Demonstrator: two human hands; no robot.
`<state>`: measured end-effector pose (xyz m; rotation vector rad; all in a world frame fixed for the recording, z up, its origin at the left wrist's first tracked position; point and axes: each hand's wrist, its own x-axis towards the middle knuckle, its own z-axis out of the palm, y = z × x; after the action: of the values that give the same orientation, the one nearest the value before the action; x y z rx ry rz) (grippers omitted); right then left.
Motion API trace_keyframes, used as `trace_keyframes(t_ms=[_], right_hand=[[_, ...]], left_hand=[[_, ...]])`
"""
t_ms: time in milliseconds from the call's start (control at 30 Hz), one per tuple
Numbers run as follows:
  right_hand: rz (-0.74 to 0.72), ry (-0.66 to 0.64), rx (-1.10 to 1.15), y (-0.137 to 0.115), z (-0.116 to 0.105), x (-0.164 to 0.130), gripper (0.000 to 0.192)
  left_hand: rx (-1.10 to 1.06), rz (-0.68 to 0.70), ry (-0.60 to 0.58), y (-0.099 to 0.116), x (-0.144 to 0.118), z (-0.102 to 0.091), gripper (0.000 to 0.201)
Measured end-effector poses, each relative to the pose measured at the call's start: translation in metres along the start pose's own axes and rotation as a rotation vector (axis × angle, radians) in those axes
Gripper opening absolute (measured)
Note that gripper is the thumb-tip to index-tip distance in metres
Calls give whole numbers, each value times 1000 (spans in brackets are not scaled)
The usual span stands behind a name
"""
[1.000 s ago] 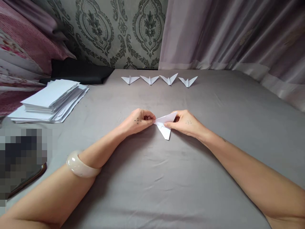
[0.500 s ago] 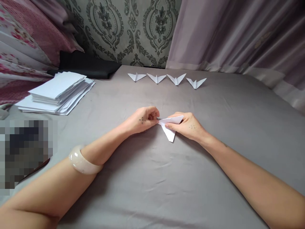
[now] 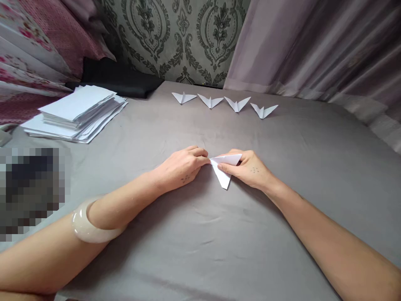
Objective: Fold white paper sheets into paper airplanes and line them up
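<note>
Two hands hold one of five paper planes.

1. Back wall: grey-green, dark damask medallions.
2. Right: mauve curtain, hanging in folds, pale lower band, darkest toward the top corner.
3. Left: pink and white floral drape.
4. Surface: grey cloth cover, lightly creased.
5. Light: diffuse, soft-edged shadows.
</note>
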<state>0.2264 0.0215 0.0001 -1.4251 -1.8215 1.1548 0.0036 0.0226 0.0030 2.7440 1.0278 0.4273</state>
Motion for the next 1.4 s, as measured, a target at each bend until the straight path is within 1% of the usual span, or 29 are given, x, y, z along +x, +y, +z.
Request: trace_keyframes(t_ms=[67,167,267,467,600,867,1067,1267,1400], right_hand=[[-57,-32,-51,0,-1,0,17],[-152,-81,-128,2,-2,0,22],[-227,-103,-173,3,-2,1,25],[-316,-100,-212,5,-1,0,28],[-367,-100,-241,5,-1,0,26],[-498,-103,-406,9,-3,0,29],[-536,-146,-543,4,-6,-5,38],[-524,-178,-668,-3,-7,-11,40],[-501,-188,-693,-5,-7,-12,39]], left_hand=[[22,21,-7,0,-2,0,39],[37,43,-8,0,-3,0,39],[43,55,-11,-1,-4,0,38],[42,47,-44,-1,-4,-2,38],[38,46,-50,-1,-4,-2,37],[71,64,-40,0,-4,-1,38],[87,74,-25,-1,-3,-2,38],[70,66,-6,-3,-4,0,37],[95,84,-12,-3,-3,0,40]])
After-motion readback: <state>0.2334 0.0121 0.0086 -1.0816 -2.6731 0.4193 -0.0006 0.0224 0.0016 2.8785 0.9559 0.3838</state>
